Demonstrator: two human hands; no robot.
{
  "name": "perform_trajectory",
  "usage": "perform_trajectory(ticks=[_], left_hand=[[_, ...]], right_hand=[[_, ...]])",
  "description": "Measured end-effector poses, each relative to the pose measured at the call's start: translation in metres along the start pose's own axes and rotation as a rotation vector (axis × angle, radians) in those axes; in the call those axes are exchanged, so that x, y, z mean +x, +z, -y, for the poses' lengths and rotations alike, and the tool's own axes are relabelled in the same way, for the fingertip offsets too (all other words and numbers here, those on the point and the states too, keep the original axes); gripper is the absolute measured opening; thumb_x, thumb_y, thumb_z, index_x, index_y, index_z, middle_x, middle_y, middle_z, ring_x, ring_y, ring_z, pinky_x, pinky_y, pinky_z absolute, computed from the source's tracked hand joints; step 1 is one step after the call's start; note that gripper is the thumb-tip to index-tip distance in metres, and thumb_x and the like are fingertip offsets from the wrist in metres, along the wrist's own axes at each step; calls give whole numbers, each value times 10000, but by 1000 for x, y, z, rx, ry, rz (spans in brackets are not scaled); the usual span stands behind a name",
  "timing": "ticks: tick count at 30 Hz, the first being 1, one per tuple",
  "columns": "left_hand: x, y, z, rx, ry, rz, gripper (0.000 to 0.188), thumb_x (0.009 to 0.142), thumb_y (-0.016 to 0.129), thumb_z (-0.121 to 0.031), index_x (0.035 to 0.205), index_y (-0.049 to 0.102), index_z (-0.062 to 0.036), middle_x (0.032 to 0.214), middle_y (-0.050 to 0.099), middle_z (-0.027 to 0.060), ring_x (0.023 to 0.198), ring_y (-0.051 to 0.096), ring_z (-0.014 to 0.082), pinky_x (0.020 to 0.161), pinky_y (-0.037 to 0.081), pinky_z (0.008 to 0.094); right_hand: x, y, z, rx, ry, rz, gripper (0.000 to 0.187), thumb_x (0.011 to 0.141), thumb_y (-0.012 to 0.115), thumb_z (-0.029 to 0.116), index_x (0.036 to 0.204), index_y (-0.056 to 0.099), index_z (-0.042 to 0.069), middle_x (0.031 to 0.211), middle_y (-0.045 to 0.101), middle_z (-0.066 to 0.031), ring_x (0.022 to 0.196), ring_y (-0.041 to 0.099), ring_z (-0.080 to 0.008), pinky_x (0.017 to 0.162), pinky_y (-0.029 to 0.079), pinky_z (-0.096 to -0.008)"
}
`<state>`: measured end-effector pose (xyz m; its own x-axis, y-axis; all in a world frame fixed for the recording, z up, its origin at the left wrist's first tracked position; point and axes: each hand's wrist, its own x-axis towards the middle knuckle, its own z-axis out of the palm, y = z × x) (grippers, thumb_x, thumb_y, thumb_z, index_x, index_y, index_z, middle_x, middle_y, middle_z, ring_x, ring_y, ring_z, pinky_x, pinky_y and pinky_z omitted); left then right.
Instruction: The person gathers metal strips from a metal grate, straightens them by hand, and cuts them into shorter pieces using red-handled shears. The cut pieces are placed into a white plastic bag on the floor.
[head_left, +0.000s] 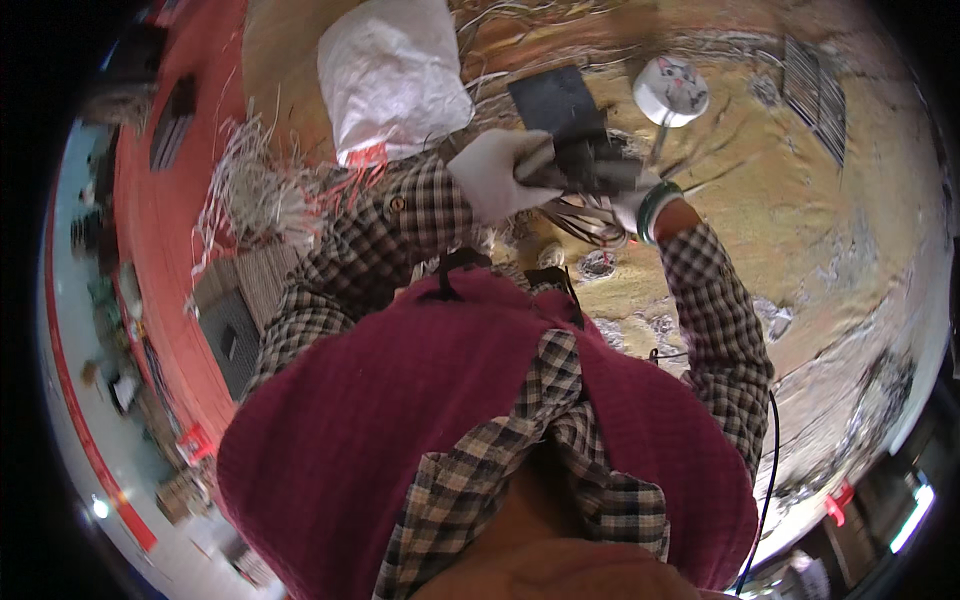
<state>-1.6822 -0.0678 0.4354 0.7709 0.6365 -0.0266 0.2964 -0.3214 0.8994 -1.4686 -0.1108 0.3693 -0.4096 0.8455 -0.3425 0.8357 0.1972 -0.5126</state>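
My left hand [498, 178], in a white glove, is closed on a bundle of dark grey flat pieces [590, 168], blurred by motion. At the bundle's other end is my right hand [640, 205], also gloved in white with a green cuff band. Its fingers curl in behind the pieces and are largely hidden; what they grip cannot be made out. Thin, shiny loose strips [590, 222] hang just below, between the hands. Beyond the bundle lies a dark square sheet [553, 103] on the worn, yellowish-brown work surface [800, 220].
A white sack [392, 80] lies at the far left of the surface, with tangled pale strips [262, 190] beside it. A round white container with a cat picture [671, 92] stands far right, near a stack of dark slats [815, 100]. A black cable [773, 470] runs beside my right arm.
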Motion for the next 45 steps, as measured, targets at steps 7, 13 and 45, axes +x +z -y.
perform_trajectory(ticks=[7, 13, 45], left_hand=[[-6, -18, 26, -149, -281, -6, 284, 753, 698, -210, 939, 625, -9, 729, 636, 51, 669, 585, 105, 649, 477, 263], [-7, -13, 21, -54, -298, 120, 320, 757, 703, -201, 987, 605, -2, 795, 644, 64, 713, 582, 112, 694, 474, 273], [17, -22, 30, -389, -507, 44, 261, 741, 721, -168, 959, 649, -44, 683, 611, 11, 541, 520, 63, 463, 376, 213]], right_hand=[[-24, -6, 35, -75, 2, 225, 322, 890, 484, 344, 1081, 571, 99, 815, 629, -193, 796, 616, -342, 689, 479, -396], [-35, -2, 39, -110, 32, 90, 207, 832, 529, 245, 950, 618, 101, 786, 638, -164, 744, 625, -350, 670, 492, -424], [-8, 17, 56, 1707, -273, -24, 314, 904, 514, 269, 1064, 501, -1, 753, 578, -119, 501, 536, -158, 383, 398, -263]])
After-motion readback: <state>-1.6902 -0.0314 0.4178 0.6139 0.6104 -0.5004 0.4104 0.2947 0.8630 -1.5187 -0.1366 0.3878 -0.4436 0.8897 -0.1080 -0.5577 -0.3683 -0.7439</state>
